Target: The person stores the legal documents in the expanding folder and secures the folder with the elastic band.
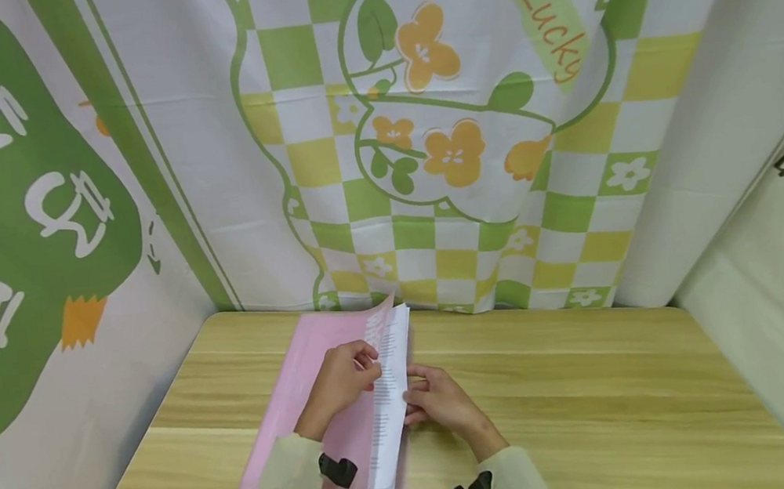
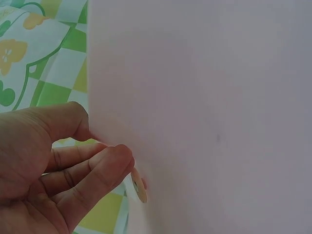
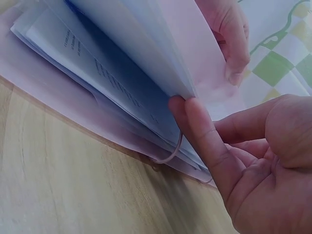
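Note:
A pink folder (image 1: 313, 346) lies on the table with its front cover lifted along the right side. My left hand (image 1: 345, 376) pinches that cover's edge between thumb and fingers. Close to these fingertips, a small round button (image 2: 140, 186) shows on the cover. Printed sheets (image 1: 390, 390) stick out from under the cover. My right hand (image 1: 444, 403) pinches the edge of some raised sheets (image 3: 146, 48), while more printed pages (image 3: 73, 53) lie beneath them. A thin cord loop (image 3: 171, 155) hangs at the folder's edge below my right fingers.
The wooden table (image 1: 578, 408) extends to the right of the folder. A green and yellow checked curtain (image 1: 446, 216) hangs behind its back edge. Printed cloth walls stand on the left (image 1: 124, 333) and right (image 1: 779, 294). A black wrist camera sits on each sleeve.

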Demonstrator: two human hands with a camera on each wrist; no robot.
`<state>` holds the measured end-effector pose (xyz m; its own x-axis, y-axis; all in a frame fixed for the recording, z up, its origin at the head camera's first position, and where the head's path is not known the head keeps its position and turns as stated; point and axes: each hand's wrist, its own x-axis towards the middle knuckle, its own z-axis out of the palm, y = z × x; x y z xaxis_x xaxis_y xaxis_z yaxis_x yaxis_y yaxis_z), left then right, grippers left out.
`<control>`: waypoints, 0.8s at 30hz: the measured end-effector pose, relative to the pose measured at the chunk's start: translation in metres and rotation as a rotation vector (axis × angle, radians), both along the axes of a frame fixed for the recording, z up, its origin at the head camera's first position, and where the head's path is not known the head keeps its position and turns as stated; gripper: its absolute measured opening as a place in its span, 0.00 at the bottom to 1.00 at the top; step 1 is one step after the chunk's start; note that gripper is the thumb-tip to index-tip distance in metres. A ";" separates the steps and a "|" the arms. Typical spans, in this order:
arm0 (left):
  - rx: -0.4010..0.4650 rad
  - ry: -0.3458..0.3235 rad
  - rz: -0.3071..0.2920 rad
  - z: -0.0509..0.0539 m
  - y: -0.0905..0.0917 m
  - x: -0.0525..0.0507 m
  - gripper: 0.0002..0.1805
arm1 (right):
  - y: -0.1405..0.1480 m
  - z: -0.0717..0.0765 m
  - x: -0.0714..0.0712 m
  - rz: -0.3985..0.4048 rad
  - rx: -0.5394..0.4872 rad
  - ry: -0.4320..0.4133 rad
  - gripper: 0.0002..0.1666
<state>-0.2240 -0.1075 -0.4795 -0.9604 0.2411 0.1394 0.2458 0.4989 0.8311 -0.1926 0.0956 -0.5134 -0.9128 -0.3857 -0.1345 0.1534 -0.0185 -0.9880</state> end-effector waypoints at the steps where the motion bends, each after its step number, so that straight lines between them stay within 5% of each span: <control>1: -0.001 -0.002 -0.001 0.000 0.000 0.000 0.05 | -0.001 -0.001 0.000 0.001 -0.004 0.001 0.27; 24: -0.018 0.025 -0.008 -0.002 0.004 0.002 0.05 | -0.013 -0.001 -0.004 0.010 0.086 0.038 0.26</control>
